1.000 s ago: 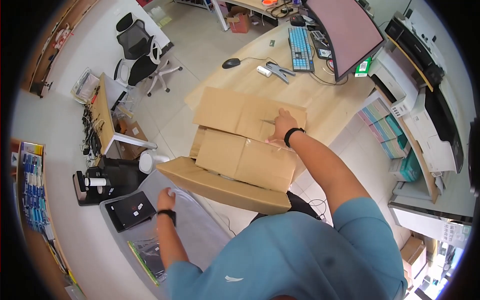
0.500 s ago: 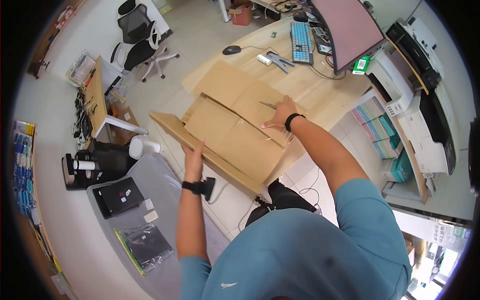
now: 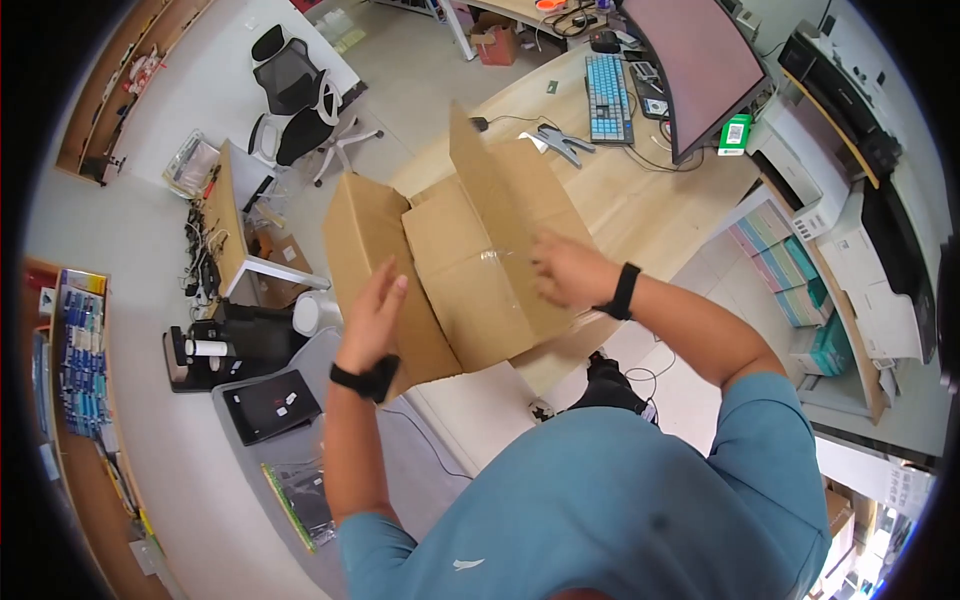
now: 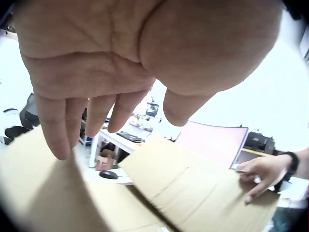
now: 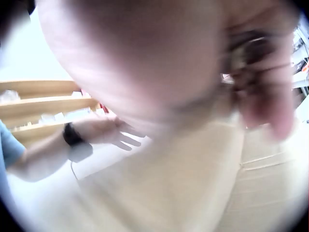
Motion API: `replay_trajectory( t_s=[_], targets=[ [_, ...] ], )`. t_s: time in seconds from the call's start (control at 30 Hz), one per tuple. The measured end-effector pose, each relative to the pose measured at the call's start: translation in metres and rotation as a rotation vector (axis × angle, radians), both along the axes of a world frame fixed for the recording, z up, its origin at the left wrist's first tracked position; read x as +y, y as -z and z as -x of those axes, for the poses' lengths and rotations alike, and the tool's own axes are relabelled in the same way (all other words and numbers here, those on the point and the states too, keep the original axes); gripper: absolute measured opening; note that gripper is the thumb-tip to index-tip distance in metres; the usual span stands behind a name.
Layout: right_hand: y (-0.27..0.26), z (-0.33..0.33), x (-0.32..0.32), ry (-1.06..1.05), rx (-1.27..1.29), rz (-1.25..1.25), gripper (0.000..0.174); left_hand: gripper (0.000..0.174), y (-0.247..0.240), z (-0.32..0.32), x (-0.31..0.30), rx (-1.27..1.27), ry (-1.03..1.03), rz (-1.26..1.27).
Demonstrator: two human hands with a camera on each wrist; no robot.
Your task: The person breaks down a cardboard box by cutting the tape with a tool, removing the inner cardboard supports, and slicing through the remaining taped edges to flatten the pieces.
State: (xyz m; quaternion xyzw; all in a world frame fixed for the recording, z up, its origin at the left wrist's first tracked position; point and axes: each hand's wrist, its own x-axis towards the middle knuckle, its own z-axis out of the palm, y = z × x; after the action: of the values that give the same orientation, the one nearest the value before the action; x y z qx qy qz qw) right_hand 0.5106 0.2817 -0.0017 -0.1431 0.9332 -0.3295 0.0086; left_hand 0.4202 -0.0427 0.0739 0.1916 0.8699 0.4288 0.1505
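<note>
One cardboard box [image 3: 470, 255]: tilted, held between the two sets of fingers, its lower edge toward the person
Left hand [image 3: 372, 312]: fingers [image 4: 57, 128] straight and slightly spread, laid flat against the box's left side panel, curled round nothing
Right hand [image 3: 562, 272]: fingers [image 4: 258, 187] loosely extended, their tips resting on the box's top panel, pinching nothing
Flap [image 3: 490, 165]: stood upright just beyond the right fingertips
Tape [image 3: 500, 258]: clear strip on the panel, right at the right fingertips
Desk [image 3: 650, 200]: wooden, under the box and beyond the right fingers
Keyboard [image 3: 605, 85]: well beyond both sets of fingertips, on the desk
Monitor [image 3: 700, 60]: just beside the keyboard, farthest from the fingers
Right wrist view: blurred, so finger detail could not be told there; the left hand showed open beside the cardboard
</note>
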Motion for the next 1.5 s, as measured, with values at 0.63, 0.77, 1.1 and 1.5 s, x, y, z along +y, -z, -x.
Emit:
replay_trajectory(
  t_s=[0.63,0.77,1.1,1.5],
  targets=[
    [0.162,0.229,0.012,0.073,-0.272,0.309,0.045,0.04,0.091,-0.106,0.128,-0.044,-0.535,0.206],
    [0.157,0.297,0.012,0.159,-0.094,0.206,0.035,0.038,0.081,-0.106,0.136,-0.185,-0.649,0.208],
    [0.129,0.329,0.004,0.2,-0.457,0.32,0.032,0.044,0.094,-0.113,0.147,-0.025,-0.652,0.227],
    [0.11,0.342,-0.002,0.145,-0.425,0.073,0.033,0.04,0.082,-0.112,0.158,-0.047,-0.657,0.265]
  ],
)
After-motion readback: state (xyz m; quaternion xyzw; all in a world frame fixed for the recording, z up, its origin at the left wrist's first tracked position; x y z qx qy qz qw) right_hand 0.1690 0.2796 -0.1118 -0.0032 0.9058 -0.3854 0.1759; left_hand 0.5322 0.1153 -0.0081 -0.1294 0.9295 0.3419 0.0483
